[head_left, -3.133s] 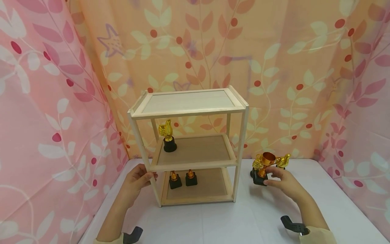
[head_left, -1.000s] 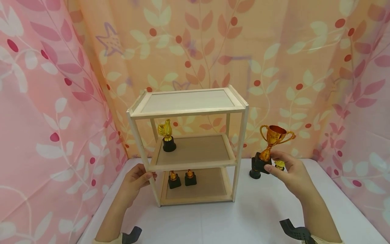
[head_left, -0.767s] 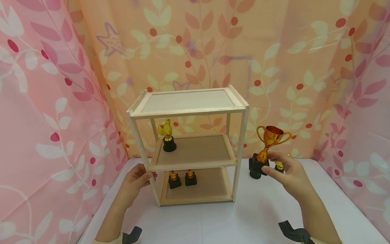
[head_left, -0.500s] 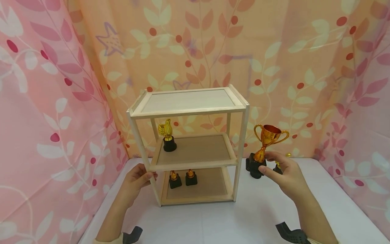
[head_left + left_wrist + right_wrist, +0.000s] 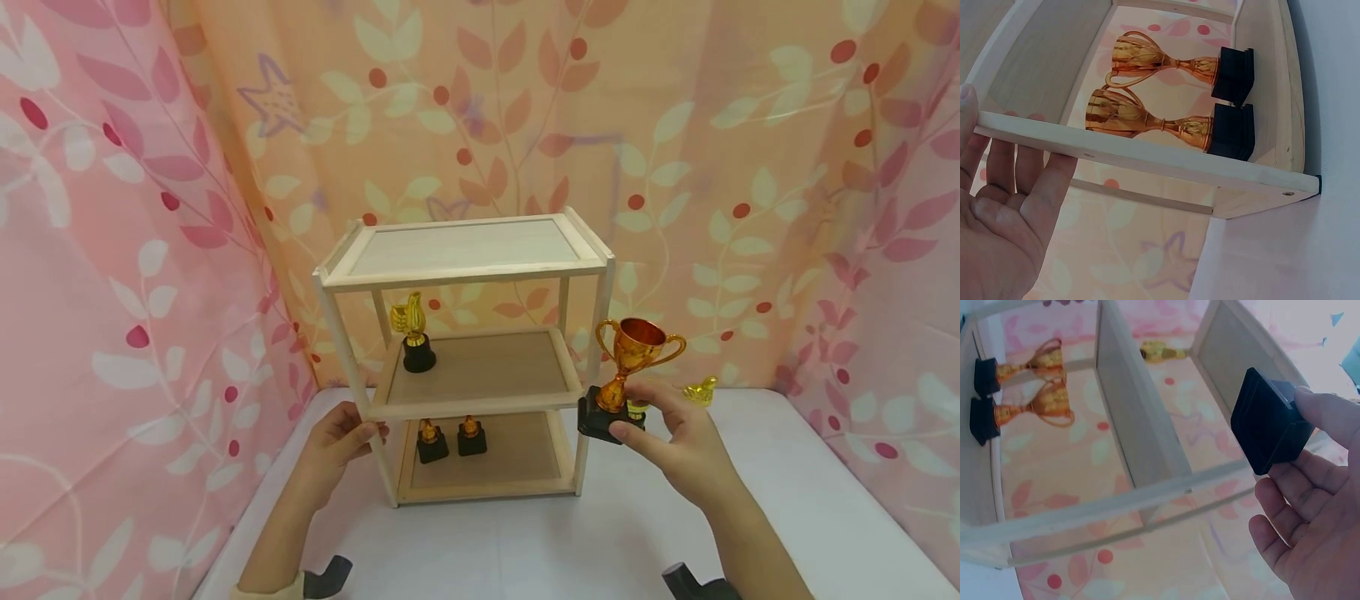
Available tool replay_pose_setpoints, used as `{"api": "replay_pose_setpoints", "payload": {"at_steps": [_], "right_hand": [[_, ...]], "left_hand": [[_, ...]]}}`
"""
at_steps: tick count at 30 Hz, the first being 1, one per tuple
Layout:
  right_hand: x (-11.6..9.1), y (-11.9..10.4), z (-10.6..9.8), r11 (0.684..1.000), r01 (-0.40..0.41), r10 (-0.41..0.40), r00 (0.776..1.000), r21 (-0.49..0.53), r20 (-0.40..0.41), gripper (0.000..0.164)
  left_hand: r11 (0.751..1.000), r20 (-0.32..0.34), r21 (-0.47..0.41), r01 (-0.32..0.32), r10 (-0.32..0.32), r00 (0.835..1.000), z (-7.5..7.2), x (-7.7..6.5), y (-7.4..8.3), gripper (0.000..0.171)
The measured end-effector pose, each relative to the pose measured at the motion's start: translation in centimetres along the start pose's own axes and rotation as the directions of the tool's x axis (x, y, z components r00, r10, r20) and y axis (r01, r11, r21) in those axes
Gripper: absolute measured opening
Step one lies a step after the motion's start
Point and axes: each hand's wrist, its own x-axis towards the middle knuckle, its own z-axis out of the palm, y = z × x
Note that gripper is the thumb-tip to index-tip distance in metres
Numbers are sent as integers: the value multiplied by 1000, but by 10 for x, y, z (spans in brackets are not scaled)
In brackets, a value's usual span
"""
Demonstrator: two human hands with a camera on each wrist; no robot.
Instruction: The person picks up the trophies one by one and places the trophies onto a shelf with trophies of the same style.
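Observation:
My right hand point(image 5: 678, 446) pinches a gold two-handled trophy cup point(image 5: 636, 346) by its black base, holding it up in front of the shelf's right front post. In the right wrist view the underside of that base point(image 5: 1266, 425) faces the camera. My left hand point(image 5: 337, 446) grips the left front post of a three-tier wooden shelf point(image 5: 465, 248). On the middle tier, at the left, stands a gold thumbs-up trophy point(image 5: 412, 337). Two more trophy cups stand side by side on the bottom tier, their tops hidden in the head view; the left wrist view shows one cup point(image 5: 1138, 56) whole.
Behind my right hand a gold figure trophy point(image 5: 701, 392) shows in part on the white table point(image 5: 480, 550). Another gold piece point(image 5: 636, 411) is mostly hidden by the held cup's base. Patterned curtains point(image 5: 750, 167) enclose the back and sides.
My right hand has lifted the trophy cup from beside the other trophies at the right and carried it left to the shelf's right post. The left hand stays on the post.

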Motion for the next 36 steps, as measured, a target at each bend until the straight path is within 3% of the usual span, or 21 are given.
{"api": "replay_pose_setpoints", "payload": {"at_steps": [7, 13, 23, 36], "right_hand": [[-3, -5, 15, 999, -26, 28, 998, -28, 55, 43], [-5, -3, 24, 998, 27, -22, 997, -56, 78, 42], [-7, -4, 41, 998, 37, -42, 988, 41, 147, 43], [-7, 2, 57, 999, -38, 36, 976, 6, 214, 39]], "left_hand": [[1000, 2, -11, -8, 8, 1000, -1, -1, -2, 26], [1000, 4, -18, -20, 20, 1000, -1, -1, -1, 25], [1000, 0, 8, -9, 9, 1000, -2, -1, -1, 24], [1000, -7, 8, 1, -1, 1000, 0, 0, -1, 25]]}}
